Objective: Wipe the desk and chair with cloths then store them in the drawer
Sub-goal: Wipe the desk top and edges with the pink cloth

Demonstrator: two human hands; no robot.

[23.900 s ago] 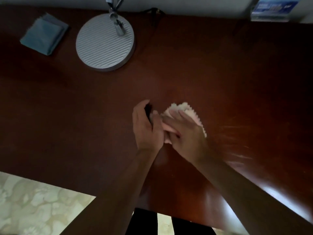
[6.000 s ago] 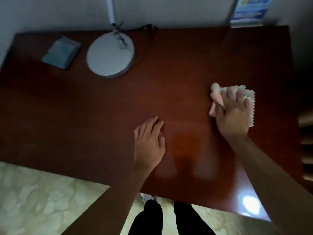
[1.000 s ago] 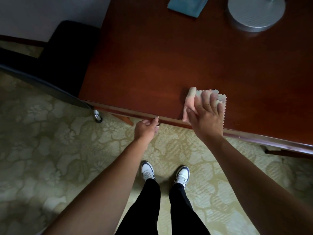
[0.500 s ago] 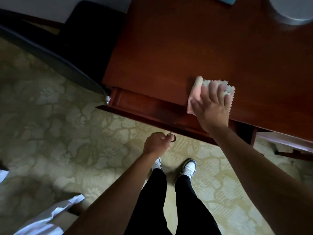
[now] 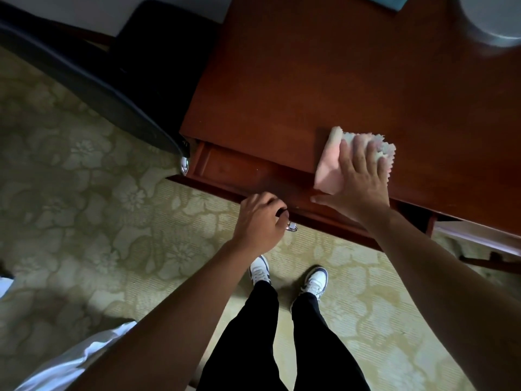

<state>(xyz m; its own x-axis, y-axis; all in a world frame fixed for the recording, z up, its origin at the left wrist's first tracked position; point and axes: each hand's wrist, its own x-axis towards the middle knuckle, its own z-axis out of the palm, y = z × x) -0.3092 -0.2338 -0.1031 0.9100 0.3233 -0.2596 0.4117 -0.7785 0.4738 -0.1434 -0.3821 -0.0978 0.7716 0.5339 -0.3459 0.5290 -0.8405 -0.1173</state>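
My right hand (image 5: 358,179) lies flat on a folded pink cloth (image 5: 328,167) at the front edge of the dark red wooden desk (image 5: 324,80). Under that edge a shallow wooden drawer (image 5: 239,170) stands pulled out, its inside bare where I can see it. My left hand (image 5: 259,218) is closed around the drawer's shiny metal handle (image 5: 376,227). A folded blue cloth (image 5: 390,2) lies at the far side of the desk, only its corner in view. The black chair (image 5: 112,60) stands to the left of the desk.
The round grey lamp base (image 5: 493,21) sits at the desk's top right. Patterned yellow-green carpet (image 5: 84,207) covers the floor, with my legs and white shoes below the drawer. White fabric (image 5: 64,359) shows at the bottom left. A wooden rail (image 5: 479,241) is at right.
In the last second my left hand has pulled the drawer out from under the desk edge. My right hand has stayed on the pink cloth near the front edge.
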